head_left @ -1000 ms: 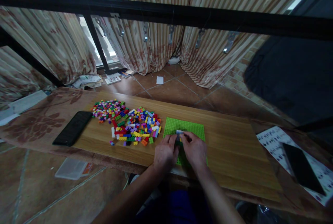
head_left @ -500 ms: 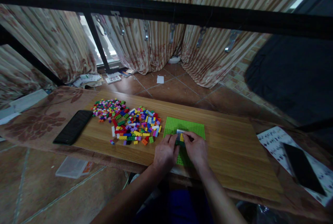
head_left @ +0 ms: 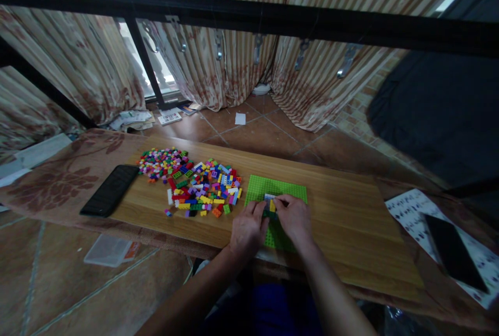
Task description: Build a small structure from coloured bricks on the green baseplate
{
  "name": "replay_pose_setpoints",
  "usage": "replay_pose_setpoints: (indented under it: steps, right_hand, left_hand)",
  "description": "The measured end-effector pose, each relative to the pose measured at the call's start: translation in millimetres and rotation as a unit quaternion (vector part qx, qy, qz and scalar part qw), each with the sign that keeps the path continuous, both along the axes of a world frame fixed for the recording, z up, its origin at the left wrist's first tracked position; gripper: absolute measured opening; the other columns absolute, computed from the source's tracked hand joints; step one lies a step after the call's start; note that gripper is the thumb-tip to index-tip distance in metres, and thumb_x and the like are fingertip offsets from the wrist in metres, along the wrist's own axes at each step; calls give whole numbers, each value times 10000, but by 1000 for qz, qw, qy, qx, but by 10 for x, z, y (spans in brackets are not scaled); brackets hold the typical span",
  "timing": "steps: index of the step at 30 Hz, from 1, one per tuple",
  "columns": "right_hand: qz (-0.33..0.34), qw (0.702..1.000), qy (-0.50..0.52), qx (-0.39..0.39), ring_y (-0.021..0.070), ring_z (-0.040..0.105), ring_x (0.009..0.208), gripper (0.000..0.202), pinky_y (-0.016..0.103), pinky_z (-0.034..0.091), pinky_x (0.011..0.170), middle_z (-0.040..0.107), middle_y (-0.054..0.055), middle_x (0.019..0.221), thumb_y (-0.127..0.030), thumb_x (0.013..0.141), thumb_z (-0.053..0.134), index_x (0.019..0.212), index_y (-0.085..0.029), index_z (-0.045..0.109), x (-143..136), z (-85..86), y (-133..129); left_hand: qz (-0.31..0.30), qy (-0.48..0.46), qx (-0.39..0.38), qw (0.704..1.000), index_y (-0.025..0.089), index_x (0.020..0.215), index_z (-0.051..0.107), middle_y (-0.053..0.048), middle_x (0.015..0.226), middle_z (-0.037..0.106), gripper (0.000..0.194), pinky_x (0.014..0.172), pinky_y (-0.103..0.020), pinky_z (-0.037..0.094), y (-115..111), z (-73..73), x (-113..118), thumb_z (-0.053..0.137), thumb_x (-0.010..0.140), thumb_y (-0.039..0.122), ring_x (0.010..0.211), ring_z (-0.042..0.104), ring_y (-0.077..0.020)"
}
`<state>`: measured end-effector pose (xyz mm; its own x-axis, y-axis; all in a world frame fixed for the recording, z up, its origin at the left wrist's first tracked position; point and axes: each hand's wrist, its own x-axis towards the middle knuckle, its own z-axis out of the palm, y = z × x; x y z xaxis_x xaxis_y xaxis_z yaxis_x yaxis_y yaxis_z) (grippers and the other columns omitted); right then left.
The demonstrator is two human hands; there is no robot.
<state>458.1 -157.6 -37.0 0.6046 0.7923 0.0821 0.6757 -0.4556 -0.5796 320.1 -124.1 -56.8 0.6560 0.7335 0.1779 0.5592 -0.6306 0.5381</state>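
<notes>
L hand (head_left: 248,229) & R hand (head_left: 295,220): fingers bent, clamped on opp. sides of a small white, yellow & dk-green toy-brick stack (head_left: 270,205), which sits btwn the fingertips over a lime-green studded baseplate (head_left: 277,185). L of fingers: loose toy bricks (head_left: 206,190); farther L, a tinier-brick pile (head_left: 162,163). Well beyond fingertips: tiled floor (head_left: 265,130), then striped curtains (head_left: 241,65).
</notes>
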Motion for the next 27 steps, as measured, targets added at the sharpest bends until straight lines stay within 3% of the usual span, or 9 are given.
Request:
replay_pose_setpoints:
  steps: [8, 14, 19, 27]
  right_hand:
    - [5, 1000, -3, 3, 177, 634, 621, 245, 272, 420, 578, 720, 48, 705, -327, 808, 520, 751, -211, 728, 29, -7, 19]
    - [-12, 1000, -9, -17, 205, 652, 693, 254, 287, 418, 591, 725, 48, 774, -377, 836, 511, 863, -223, 712, -107, 42, -29]
    - [-32, 997, -55, -44, 207, 657, 698, 227, 288, 415, 590, 716, 60, 799, -325, 831, 515, 908, -217, 698, -247, 75, -26]
    - [-10, 994, -105, -38, 210, 670, 704, 239, 288, 435, 607, 728, 82, 799, -285, 828, 503, 899, -195, 713, -225, 84, -27]
  left_hand:
    - [2, 1, 5, 1000, 200, 1229, 478, -80, 1109, 599, 368, 860, -355, 506, -7, 3, 4, 504, 866, 251, 989, 587, -228]
    - [4, 7, 5, 1000, 197, 1236, 478, -84, 1124, 597, 393, 858, -366, 512, -9, -13, 6, 515, 847, 233, 998, 586, -236]
    - [0, -18, 3, 1000, 190, 1241, 471, -87, 1134, 597, 413, 886, -361, 505, -4, -48, -8, 509, 829, 190, 1016, 582, -228]
    - [-1, -26, 4, 1000, 191, 1233, 476, -83, 1137, 600, 386, 894, -373, 507, -10, -68, -26, 503, 848, 209, 1016, 584, -229]
